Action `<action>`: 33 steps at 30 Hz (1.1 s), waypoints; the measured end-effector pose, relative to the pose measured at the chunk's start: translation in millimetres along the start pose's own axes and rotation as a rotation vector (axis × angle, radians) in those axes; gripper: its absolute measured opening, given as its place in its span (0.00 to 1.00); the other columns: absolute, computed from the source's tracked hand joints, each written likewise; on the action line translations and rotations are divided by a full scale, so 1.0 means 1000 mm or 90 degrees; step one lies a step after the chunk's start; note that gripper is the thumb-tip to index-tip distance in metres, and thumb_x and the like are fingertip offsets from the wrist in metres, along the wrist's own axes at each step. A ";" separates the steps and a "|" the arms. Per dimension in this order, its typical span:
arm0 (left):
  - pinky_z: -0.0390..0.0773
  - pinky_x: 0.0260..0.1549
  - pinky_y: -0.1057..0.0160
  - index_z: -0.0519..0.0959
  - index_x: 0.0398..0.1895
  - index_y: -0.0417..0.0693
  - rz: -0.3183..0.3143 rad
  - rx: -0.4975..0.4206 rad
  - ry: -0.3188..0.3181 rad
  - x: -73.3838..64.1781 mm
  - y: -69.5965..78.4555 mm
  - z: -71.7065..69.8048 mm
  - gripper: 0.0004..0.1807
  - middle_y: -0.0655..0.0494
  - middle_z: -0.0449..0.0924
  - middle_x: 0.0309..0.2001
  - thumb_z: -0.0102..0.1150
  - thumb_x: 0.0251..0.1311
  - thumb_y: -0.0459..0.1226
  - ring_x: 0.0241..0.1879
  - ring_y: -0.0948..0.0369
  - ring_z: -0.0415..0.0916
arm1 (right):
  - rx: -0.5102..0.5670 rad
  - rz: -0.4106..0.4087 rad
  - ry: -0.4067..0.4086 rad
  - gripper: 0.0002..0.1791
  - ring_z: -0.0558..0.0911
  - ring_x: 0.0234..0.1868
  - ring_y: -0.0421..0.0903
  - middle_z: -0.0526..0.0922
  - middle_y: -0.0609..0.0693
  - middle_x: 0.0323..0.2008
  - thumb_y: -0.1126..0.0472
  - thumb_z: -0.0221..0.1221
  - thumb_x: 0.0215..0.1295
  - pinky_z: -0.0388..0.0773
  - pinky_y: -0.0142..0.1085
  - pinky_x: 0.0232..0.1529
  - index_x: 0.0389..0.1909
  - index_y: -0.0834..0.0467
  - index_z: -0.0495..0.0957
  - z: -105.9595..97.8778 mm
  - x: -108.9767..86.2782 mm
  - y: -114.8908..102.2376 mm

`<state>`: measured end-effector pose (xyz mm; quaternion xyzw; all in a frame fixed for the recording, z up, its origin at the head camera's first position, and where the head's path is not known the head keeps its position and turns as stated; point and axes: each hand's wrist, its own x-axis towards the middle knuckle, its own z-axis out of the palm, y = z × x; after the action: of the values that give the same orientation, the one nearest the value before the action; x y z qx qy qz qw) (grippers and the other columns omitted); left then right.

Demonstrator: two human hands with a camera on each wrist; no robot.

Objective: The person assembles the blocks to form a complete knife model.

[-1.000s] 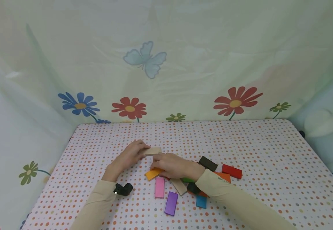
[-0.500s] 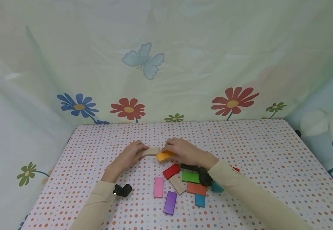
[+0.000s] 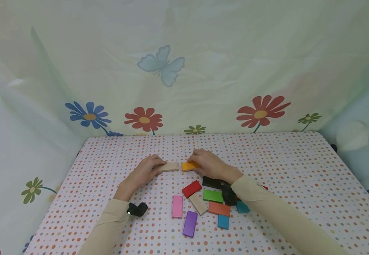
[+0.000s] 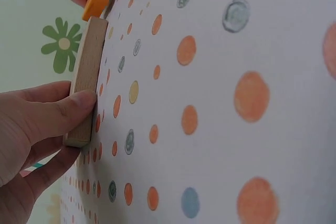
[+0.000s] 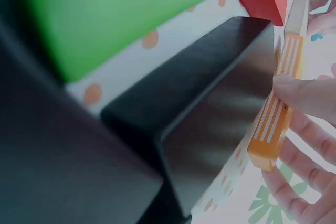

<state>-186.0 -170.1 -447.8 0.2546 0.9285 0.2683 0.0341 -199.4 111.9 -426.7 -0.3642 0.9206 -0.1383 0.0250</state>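
Note:
On the dotted tablecloth (image 3: 267, 156) my left hand (image 3: 146, 170) pinches a pale wooden block (image 3: 169, 166) (image 4: 86, 82) standing on its long edge. Just right of it my right hand (image 3: 207, 163) pinches an orange block (image 3: 188, 165) (image 5: 275, 119), also on edge, end to end with the wooden one and a small gap between them. In the left wrist view the thumb (image 4: 63, 111) presses the wooden block's side. In the right wrist view the orange block shows a ridged face.
A loose heap of flat blocks lies nearer me: red (image 3: 191, 188), black (image 3: 212, 182), green (image 3: 212, 196), tan (image 3: 198, 203), pink (image 3: 177, 206), purple (image 3: 190, 224), orange-red (image 3: 219, 209), blue (image 3: 223, 221). A flowered curtain (image 3: 184, 71) backs the table.
My right hand lifted the orange block from the heap, carried it away from me and set it on edge beside the wooden block. The left hand stayed holding the wooden block.

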 end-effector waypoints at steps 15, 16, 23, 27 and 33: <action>0.80 0.55 0.50 0.84 0.61 0.39 0.010 -0.002 0.002 0.001 -0.002 0.000 0.20 0.46 0.82 0.56 0.68 0.66 0.28 0.55 0.50 0.78 | 0.014 0.041 -0.004 0.17 0.77 0.42 0.48 0.81 0.53 0.44 0.65 0.72 0.66 0.80 0.39 0.45 0.55 0.62 0.85 0.007 0.010 -0.007; 0.80 0.56 0.50 0.84 0.61 0.39 0.008 -0.003 -0.001 0.001 -0.002 0.000 0.20 0.46 0.82 0.56 0.68 0.66 0.28 0.55 0.50 0.78 | 0.014 0.044 -0.007 0.18 0.78 0.42 0.48 0.81 0.53 0.45 0.64 0.72 0.66 0.81 0.40 0.46 0.55 0.62 0.85 0.006 0.010 -0.007; 0.79 0.59 0.50 0.83 0.62 0.38 -0.007 0.020 -0.019 0.002 0.003 -0.003 0.20 0.45 0.81 0.59 0.68 0.67 0.29 0.58 0.49 0.78 | 0.030 0.052 -0.020 0.19 0.79 0.46 0.50 0.81 0.54 0.48 0.63 0.71 0.67 0.81 0.44 0.51 0.57 0.61 0.85 0.003 0.009 -0.007; 0.78 0.60 0.51 0.83 0.62 0.39 -0.026 0.031 -0.030 0.004 0.007 -0.003 0.20 0.46 0.81 0.59 0.69 0.68 0.32 0.58 0.51 0.78 | 0.046 0.053 -0.016 0.22 0.78 0.48 0.51 0.80 0.55 0.50 0.62 0.71 0.67 0.79 0.47 0.53 0.60 0.61 0.82 -0.001 0.004 -0.008; 0.79 0.58 0.53 0.85 0.59 0.39 -0.026 0.046 -0.024 0.008 0.010 0.000 0.20 0.47 0.83 0.55 0.72 0.66 0.36 0.53 0.53 0.78 | 0.071 0.032 0.009 0.24 0.77 0.49 0.51 0.78 0.57 0.52 0.63 0.70 0.68 0.79 0.46 0.52 0.64 0.62 0.79 -0.015 -0.013 -0.015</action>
<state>-188.4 -159.0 -442.3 0.2418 0.9417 0.2291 0.0474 -182.3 114.0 -408.9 -0.3381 0.9205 -0.1912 0.0422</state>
